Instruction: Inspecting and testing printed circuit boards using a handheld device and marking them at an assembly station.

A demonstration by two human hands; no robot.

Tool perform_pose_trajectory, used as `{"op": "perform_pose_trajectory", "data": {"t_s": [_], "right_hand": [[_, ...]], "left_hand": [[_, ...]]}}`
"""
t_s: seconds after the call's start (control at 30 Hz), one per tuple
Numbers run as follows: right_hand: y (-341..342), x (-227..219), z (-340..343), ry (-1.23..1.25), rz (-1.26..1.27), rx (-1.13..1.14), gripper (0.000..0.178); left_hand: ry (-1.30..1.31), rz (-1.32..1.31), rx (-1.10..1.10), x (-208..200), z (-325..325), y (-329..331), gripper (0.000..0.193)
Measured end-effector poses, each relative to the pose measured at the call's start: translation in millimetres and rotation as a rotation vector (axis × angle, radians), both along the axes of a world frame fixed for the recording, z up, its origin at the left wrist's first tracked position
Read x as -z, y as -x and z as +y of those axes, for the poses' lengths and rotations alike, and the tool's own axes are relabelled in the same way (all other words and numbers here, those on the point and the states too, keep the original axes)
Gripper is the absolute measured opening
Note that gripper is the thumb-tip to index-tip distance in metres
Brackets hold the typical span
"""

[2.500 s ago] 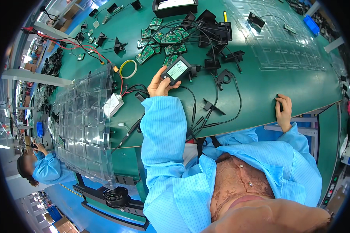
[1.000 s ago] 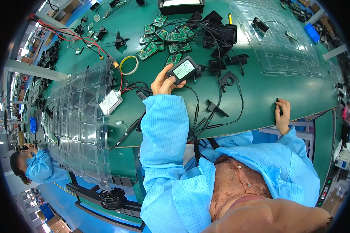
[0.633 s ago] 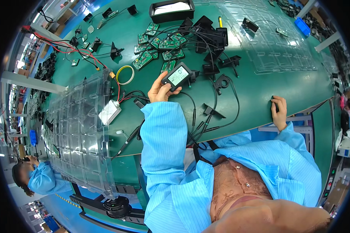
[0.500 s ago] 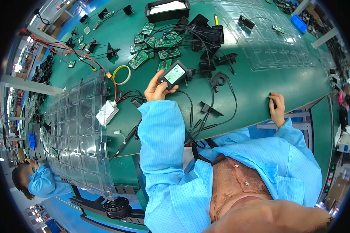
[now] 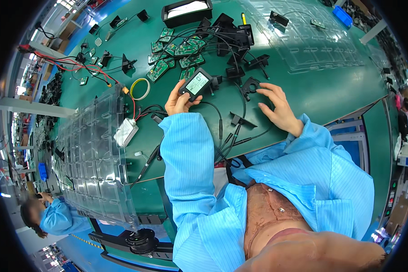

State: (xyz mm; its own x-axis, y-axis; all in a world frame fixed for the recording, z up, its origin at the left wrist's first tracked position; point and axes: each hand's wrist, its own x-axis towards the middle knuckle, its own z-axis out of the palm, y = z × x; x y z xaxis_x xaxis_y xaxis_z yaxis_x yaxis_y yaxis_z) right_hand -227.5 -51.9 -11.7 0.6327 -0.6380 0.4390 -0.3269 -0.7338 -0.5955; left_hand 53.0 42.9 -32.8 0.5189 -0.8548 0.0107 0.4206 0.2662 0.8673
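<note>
My left hand (image 5: 181,100) is closed around a small black display unit (image 5: 198,85) with a lit grey screen, thumb on its lower edge. My right hand (image 5: 279,106) reaches over the table with its fingers apart, the fingertips beside a black ring-shaped clamp part (image 5: 250,86) with a cable; whether they touch it I cannot tell. Just beyond the display lies a heap of green circuit boards (image 5: 186,48) joined to black cables and black housings (image 5: 233,38). Nearer to me, a black bracket-like piece (image 5: 243,120) sits among several cable connectors.
A stack of clear plastic trays (image 5: 93,154) stands at left, beside a white box (image 5: 125,132) with red and black wires. A yellow tape roll (image 5: 140,89) lies near it. More clear trays (image 5: 303,41) and a black bin (image 5: 187,13) are farther back. Another person (image 5: 54,215) sits at far left.
My right hand has moved left from the table's right side to beside the ring-shaped clamp, its fingers spreading. The left hand still holds the display, whose screen reading differs.
</note>
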Motion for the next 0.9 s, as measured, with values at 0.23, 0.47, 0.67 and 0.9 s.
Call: {"op": "perform_pose_trajectory", "data": {"t_s": [0.23, 0.47, 0.67, 0.9], "right_hand": [[5.7, 28.8, -7.7, -0.156, -0.118, 0.083, 0.025], [9.5, 35.3, -14.3, -0.110, -0.102, 0.101, 0.019], [14.8, 32.4, 1.7, -0.217, -0.205, 0.091, 0.016], [2.7, -13.5, 13.7, -0.427, -0.101, -0.243, 0.014]], "left_hand": [[-0.008, 0.024, -0.010, 1.4, 1.0, -3.1, 0.048], [-0.040, 0.036, 0.007, -4.0, -3.0, -0.3, 0.050], [0.000, 0.089, 0.021, 3.4, 7.9, -7.2, 0.049], [-0.038, -0.030, 0.025, -1.7, -5.9, -3.6, 0.045]]}}
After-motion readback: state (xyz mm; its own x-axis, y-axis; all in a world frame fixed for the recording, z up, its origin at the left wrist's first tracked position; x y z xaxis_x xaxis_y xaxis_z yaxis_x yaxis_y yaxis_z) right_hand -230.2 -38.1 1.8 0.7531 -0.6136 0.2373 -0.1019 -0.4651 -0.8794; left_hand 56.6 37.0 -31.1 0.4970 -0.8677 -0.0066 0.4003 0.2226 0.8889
